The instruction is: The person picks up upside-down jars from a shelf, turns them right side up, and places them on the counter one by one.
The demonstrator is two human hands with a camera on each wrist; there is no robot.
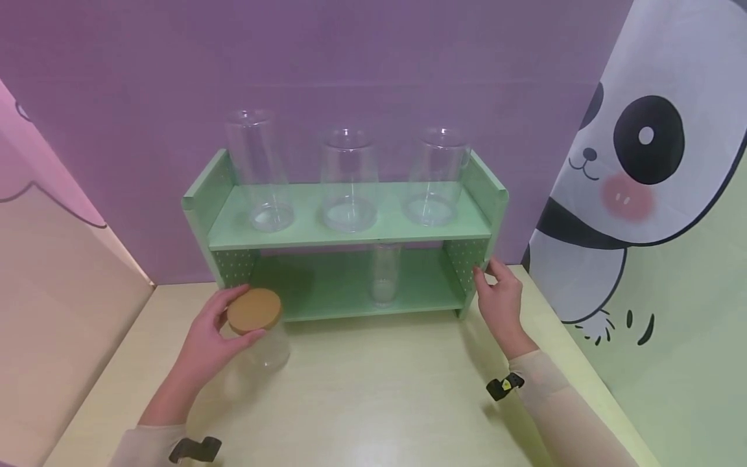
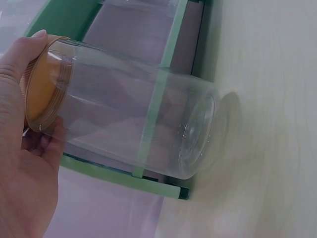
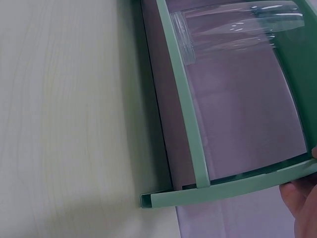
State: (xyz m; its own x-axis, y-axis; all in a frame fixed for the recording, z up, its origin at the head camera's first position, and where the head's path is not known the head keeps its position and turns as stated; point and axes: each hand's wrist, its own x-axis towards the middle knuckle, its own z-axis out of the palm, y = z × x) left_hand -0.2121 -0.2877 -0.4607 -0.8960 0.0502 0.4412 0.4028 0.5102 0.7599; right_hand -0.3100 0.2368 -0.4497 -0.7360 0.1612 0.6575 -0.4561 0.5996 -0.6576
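Note:
My left hand (image 1: 213, 331) grips a clear jar (image 2: 124, 106) by its orange-brown lid (image 1: 255, 311), thumb on one side and fingers on the other. The jar is held in front of the lower left of a green two-tier shelf (image 1: 350, 241); in the left wrist view its base is close over the table. At the shelf's right side, my right hand (image 1: 502, 299) pinches the edge of the side panel (image 3: 247, 187) between thumb and fingers. A slim clear container (image 1: 385, 275) stands on the lower tier, right of the middle.
Along the top tier stand a tall clear container (image 1: 262, 172) at left, a wider one (image 1: 349, 181) in the middle and another (image 1: 436, 178) at right. The shelf stands on a pale wooden table (image 1: 373, 389) against a purple backdrop (image 1: 373, 52). A panda-print panel (image 1: 648, 214) borders the right.

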